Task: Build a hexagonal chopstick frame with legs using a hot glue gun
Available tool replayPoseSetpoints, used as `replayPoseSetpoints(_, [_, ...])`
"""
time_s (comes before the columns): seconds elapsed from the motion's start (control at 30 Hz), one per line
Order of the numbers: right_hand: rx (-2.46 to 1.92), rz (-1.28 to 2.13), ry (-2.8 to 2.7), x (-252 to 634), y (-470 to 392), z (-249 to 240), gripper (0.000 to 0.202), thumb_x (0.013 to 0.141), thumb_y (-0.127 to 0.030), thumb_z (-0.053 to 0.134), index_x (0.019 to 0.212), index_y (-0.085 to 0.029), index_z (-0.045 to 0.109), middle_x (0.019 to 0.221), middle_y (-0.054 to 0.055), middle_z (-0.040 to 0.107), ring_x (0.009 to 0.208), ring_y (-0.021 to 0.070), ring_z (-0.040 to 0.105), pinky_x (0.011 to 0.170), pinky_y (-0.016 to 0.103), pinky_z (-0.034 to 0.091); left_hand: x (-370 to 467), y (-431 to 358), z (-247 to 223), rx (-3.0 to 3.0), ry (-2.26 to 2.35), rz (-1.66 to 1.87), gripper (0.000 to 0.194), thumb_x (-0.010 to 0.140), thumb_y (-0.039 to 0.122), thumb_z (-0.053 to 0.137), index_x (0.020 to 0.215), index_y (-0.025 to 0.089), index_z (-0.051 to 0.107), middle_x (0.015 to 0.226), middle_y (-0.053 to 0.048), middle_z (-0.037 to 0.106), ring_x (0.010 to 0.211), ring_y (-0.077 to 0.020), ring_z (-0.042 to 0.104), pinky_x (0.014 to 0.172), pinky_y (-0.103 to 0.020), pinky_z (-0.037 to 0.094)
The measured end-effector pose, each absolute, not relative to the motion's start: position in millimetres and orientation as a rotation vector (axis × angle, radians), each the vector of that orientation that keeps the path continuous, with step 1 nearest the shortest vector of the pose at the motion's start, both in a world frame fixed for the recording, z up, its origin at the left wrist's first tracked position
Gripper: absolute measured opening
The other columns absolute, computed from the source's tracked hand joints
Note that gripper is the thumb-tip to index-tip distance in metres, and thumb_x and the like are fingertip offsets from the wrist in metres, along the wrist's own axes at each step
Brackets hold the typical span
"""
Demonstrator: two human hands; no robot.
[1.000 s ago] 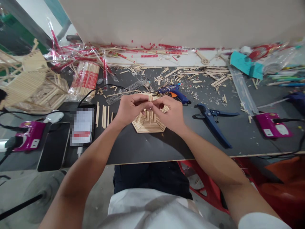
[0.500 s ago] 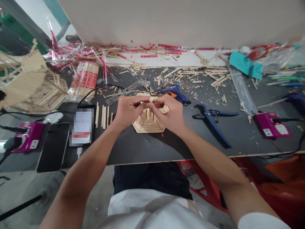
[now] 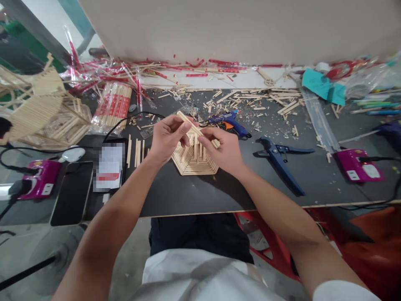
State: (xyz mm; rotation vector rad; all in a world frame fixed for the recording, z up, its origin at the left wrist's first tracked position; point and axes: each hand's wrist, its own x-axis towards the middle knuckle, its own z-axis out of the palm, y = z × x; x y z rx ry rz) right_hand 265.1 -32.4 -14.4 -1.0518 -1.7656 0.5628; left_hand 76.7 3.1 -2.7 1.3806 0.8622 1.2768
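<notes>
Pale wooden piece turned slantwise between two hands

Half a second ago the piece was mostly hidden between close-set fingertips; now the wooden piece (image 3: 188, 122) lies diagonally in plain view, and the person's left hand (image 3: 169, 136) sits a little farther from the right hand (image 3: 224, 149). Left thumb and fingers pinch it along its length; right fingertips grip its lower end. It is held above the stick-built base (image 3: 198, 169), straight, slim and pale (seemingly sticks laid side by side, though fingers cover part). The base looks six-sided, its surface ribbed by nested rows of sticks, with short uprights near the middle. It rests on a smooth dark table (image 3: 194, 196). Loose sticks (image 3: 138, 153) lie to the left; a blue plastic glue gun (image 3: 234, 125) and dark-blue cutter (image 3: 280, 165) remain in place to the right.
</notes>
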Motion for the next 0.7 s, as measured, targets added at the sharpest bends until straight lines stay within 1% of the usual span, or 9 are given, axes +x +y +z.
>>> replayPoseSetpoints(0.1, [-1.070,0.526,-1.729,270,-27,-13,0.035,0.101,-0.055,0.062,0.102,-0.023,0.077,0.096,0.005,0.080,0.081,0.0177,0.071,0.079,0.034,0.058,70,4,0,1.564,0.925,1.269,0.038,0.081,0.053,0.085,0.090,0.018,0.072,0.073,-0.002,0.074,0.049,-0.0090,0.064,0.043,-0.019,0.050])
replayPoseSetpoints(0.2, [-1.055,0.523,-1.743,278,-20,-14,0.037,0.100,-0.058,0.063,0.101,-0.024,0.078,0.095,0.005,0.079,0.083,0.0180,0.071,0.078,0.033,0.058,64,3,0,1.696,1.009,1.256,0.033,0.081,0.046,0.087,0.091,0.017,0.074,0.067,-0.001,0.072,0.053,-0.0111,0.066,0.043,-0.019,0.049])
replayPoseSetpoints(0.3, [-1.024,0.508,-1.769,285,-13,-16,0.035,0.099,-0.058,0.064,0.102,-0.025,0.078,0.095,0.005,0.078,0.081,0.0174,0.071,0.076,0.032,0.057,60,5,-3,1.872,1.040,1.242,0.028,0.085,0.045,0.082,0.089,0.018,0.077,0.074,-0.003,0.076,0.058,-0.0119,0.068,0.048,-0.019,0.049])
replayPoseSetpoints(0.4, [-0.973,0.472,-1.792,290,-9,-17,0.032,0.100,-0.055,0.065,0.101,-0.025,0.078,0.095,0.005,0.078,0.080,0.0169,0.070,0.076,0.032,0.056,58,6,-6,2.186,1.026,1.134,0.025,0.091,0.044,0.077,0.089,0.020,0.081,0.081,-0.005,0.080,0.066,-0.0134,0.071,0.060,-0.022,0.052])
replayPoseSetpoints(0.53, [-0.980,0.496,-1.801,293,-8,-17,0.034,0.100,-0.055,0.065,0.099,-0.024,0.077,0.094,0.005,0.078,0.078,0.0166,0.069,0.074,0.032,0.054,58,7,-12,2.408,1.016,1.044,0.025,0.101,0.042,0.067,0.102,0.023,0.083,0.091,-0.007,0.083,0.077,-0.0177,0.076,0.076,-0.027,0.055])
replayPoseSetpoints(0.6, [-1.020,0.585,-1.753,292,-8,-19,0.034,0.097,-0.056,0.068,0.097,-0.023,0.076,0.087,0.003,0.075,0.072,0.0148,0.064,0.068,0.030,0.052,60,6,-15,2.457,1.009,1.005,0.025,0.103,0.039,0.063,0.107,0.024,0.082,0.097,-0.008,0.083,0.084,-0.0191,0.077,0.080,-0.028,0.056])
replayPoseSetpoints(0.7, [-0.987,0.836,-1.608,287,-8,-21,0.039,0.084,-0.060,0.081,0.094,-0.022,0.075,0.072,-0.002,0.068,0.062,0.0118,0.057,0.059,0.027,0.048,62,7,-20,2.476,0.974,0.982,0.023,0.103,0.031,0.061,0.112,0.022,0.081,0.101,-0.009,0.082,0.087,-0.0191,0.077,0.082,-0.028,0.056])
